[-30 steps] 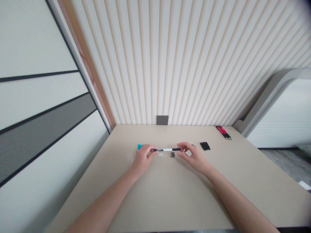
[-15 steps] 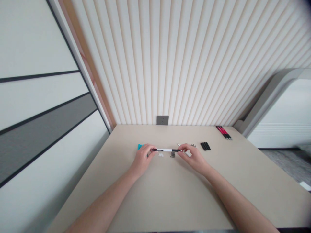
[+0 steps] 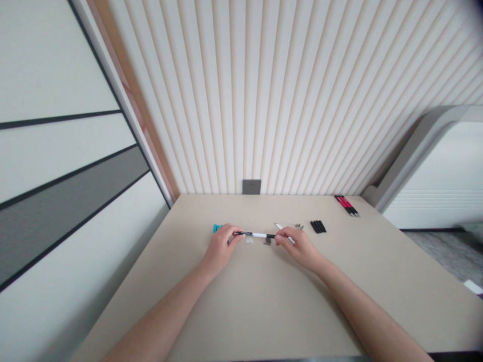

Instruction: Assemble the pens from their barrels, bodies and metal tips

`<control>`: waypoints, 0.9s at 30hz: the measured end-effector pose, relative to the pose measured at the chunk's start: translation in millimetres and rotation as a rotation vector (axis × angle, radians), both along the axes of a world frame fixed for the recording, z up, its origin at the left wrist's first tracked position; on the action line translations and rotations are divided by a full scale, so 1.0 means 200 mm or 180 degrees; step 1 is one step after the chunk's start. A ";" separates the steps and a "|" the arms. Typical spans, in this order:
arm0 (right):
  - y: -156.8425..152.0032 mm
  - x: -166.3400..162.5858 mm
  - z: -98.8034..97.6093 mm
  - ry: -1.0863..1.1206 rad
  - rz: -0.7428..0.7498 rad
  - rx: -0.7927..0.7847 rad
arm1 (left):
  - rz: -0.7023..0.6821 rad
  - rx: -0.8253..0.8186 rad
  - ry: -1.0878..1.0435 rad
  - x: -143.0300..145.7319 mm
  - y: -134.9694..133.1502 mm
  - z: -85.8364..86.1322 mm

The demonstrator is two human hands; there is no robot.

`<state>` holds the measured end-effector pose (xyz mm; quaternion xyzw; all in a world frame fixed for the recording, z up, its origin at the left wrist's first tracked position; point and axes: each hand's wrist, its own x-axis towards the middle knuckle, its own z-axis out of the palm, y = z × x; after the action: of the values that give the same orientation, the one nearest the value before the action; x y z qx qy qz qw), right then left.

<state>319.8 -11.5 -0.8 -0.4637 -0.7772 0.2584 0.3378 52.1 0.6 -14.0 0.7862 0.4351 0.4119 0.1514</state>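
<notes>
The left hand [image 3: 221, 247] and right hand [image 3: 297, 244] pinch opposite ends of a white-and-black pen [image 3: 253, 235], held level over the table [image 3: 264, 306], nearer its far edge than its front edge. A teal piece [image 3: 216, 229] sits just beyond the left hand; black pens [image 3: 318, 227] lie right of the right hand, and red pens [image 3: 346, 205] lie near the far edge.

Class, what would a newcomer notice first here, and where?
The black-and-white pen held between the left hand and right hand stands out mid-way along the beige table. Next come the red-and-black pens at its far right corner and the teal item beside the left hand.
</notes>
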 end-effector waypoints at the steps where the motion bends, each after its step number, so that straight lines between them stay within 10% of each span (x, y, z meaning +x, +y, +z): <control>1: 0.00 0.00 0.00 -0.0055 0.0053 -0.0039 | -0.0021 0.0016 0.0020 0.00 0.00 0.00; 11: 0.17 0.27 -0.07 -0.0658 -0.1494 0.0807 | 0.0100 -0.0127 -0.0176 0.01 -0.01 0.02; 27: 0.19 0.32 -0.14 -0.1603 -0.1377 0.0430 | 0.0107 -0.0143 -0.0198 0.01 -0.01 0.03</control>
<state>383.9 25.6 -28.5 -0.6437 -0.7353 0.0060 0.2121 54.5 -1.7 -8.8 0.7621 0.4525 0.4286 0.1756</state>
